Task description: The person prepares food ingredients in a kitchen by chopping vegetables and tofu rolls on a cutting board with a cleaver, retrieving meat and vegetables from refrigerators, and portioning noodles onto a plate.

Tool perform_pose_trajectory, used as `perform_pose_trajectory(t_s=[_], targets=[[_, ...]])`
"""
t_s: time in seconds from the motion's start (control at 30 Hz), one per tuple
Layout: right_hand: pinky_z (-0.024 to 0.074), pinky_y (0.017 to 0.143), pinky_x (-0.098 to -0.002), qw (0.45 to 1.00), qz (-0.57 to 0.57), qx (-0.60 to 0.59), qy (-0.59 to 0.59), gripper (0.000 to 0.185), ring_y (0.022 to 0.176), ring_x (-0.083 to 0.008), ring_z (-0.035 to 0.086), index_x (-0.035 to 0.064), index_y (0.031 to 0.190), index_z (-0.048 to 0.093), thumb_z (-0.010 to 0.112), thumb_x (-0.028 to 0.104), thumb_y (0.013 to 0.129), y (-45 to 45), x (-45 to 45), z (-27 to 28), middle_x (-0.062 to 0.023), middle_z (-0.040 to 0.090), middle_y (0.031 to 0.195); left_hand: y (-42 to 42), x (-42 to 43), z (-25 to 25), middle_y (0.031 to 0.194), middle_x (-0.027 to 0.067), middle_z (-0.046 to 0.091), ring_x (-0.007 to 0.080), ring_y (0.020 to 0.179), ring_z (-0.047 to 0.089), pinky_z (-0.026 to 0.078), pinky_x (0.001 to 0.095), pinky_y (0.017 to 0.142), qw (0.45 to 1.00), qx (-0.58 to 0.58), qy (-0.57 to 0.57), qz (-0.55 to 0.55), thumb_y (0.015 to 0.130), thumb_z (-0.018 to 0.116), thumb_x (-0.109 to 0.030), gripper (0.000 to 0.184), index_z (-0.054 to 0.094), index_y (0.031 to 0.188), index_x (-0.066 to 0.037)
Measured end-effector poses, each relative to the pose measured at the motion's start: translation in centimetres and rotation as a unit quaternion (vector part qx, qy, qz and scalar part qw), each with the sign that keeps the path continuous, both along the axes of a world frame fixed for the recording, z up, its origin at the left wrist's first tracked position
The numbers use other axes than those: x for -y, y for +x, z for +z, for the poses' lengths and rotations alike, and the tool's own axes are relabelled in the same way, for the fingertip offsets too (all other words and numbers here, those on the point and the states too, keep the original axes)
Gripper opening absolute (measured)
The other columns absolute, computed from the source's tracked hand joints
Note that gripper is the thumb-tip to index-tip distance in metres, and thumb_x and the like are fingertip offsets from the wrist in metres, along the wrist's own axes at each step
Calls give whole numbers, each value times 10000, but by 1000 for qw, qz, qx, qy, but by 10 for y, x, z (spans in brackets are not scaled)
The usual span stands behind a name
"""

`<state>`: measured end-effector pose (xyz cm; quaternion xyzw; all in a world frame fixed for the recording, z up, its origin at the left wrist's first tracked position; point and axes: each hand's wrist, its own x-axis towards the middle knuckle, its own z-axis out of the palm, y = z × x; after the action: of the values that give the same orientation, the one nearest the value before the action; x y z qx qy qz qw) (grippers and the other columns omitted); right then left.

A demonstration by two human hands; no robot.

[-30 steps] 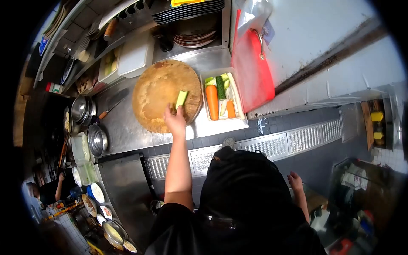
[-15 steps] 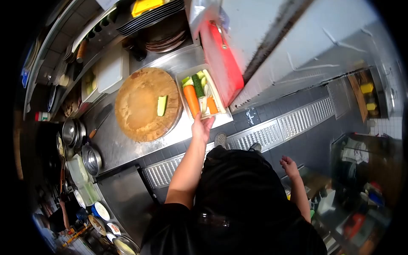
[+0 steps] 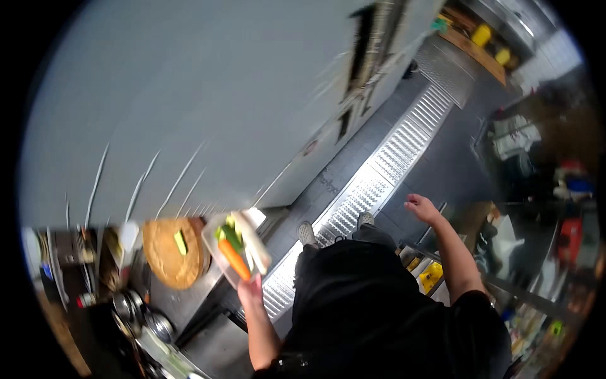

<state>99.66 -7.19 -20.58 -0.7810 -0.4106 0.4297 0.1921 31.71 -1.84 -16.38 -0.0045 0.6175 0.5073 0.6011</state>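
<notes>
My left hand [image 3: 250, 290] grips the near end of a whitish rectangular vegetable container [image 3: 214, 254], which is tilted and blurred. Inside lie an orange carrot [image 3: 234, 260], a dark green cucumber piece [image 3: 231, 237] and long pale vegetable sticks. To its left, a cut piece of cucumber [image 3: 181, 242] rests on the round wooden chopping board [image 3: 165, 260]. Out to the right, my right hand [image 3: 421, 207] hangs over the floor, fingers curled together, with nothing visible in it.
A large grey scratched panel [image 3: 189, 95] fills the upper left. Metal drain grating [image 3: 372, 183] runs diagonally across the dark floor, under my shoes. Metal bowls [image 3: 129, 304] stand at lower left. Cluttered shelving [image 3: 511, 246] lies close on my right.
The container has come away from the counter spot beside the board in my left hand. My view has turned right, so board and counter appear lower left. My right hand's fingers look more curled.
</notes>
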Motion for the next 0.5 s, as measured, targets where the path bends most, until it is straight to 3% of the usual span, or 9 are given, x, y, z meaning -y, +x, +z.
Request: perform_pose_trajectory(t_s=[0.07, 0.1, 0.13, 0.27, 0.37, 0.47, 0.5], targets=[[505, 993, -379, 1000, -14, -2, -7, 586, 1175, -295, 643, -52, 1349, 555, 699, 323, 923, 35, -1, 9, -206, 642, 1304, -4, 40, 3, 1246, 117, 599, 294, 1135, 616, 556, 405, 911, 998, -18, -64, -4, 1011, 388, -147, 325, 518, 1282, -22], [504, 993, -377, 1000, -13, 13, -5, 596, 1171, -295, 644, -50, 1356, 552, 701, 326, 918, 51, -5, 13, -211, 639, 1308, -5, 60, 9, 1077, 88, 586, 245, 982, 599, 544, 356, 832, 996, -17, -85, 10, 905, 466, -56, 263, 548, 1148, -3], [503, 994, -376, 1000, -9, 26, -5, 606, 1167, -296, 646, -49, 1363, 549, 703, 328, 914, 67, -9, 19, -217, 636, 1312, 1, 75, 15, 1065, 98, 586, 254, 951, 604, 547, 353, 802, 994, -35, -106, 18, 904, 435, -51, 259, 535, 1136, 5], [499, 1007, -384, 999, -8, 40, 29, 639, 1183, -335, 638, -18, 1373, 559, 706, 367, 884, 119, -45, 18, -239, 625, 1319, 21, 115, 29, 1127, 148, 647, 283, 881, 663, 596, 391, 702, 993, 19, -72, -89, 944, 413, -106, 360, 526, 1265, 12], [498, 1011, -387, 999, -19, 1, 36, 643, 1177, -345, 640, -20, 1384, 551, 700, 360, 887, 127, -102, 42, -237, 621, 1327, 88, 101, 77, 1154, 153, 662, 288, 909, 680, 599, 384, 664, 986, -15, -122, -117, 961, 433, -144, 394, 522, 1311, 13], [482, 1035, -379, 996, 9, -7, 94, 656, 1206, -327, 621, -20, 1415, 514, 691, 347, 901, 134, -174, 30, -228, 592, 1374, 102, 85, 66, 1204, 161, 663, 304, 1004, 689, 620, 409, 702, 971, -5, -131, -202, 961, 475, -191, 415, 533, 1319, 11], [481, 1033, -374, 995, 9, -9, 102, 648, 1202, -310, 624, -17, 1421, 508, 683, 345, 913, 131, -201, 34, -220, 592, 1376, 124, 69, 74, 1115, 195, 697, 315, 950, 721, 644, 349, 593, 971, 24, -82, -223, 889, 507, -139, 463, 532, 1295, 83]])
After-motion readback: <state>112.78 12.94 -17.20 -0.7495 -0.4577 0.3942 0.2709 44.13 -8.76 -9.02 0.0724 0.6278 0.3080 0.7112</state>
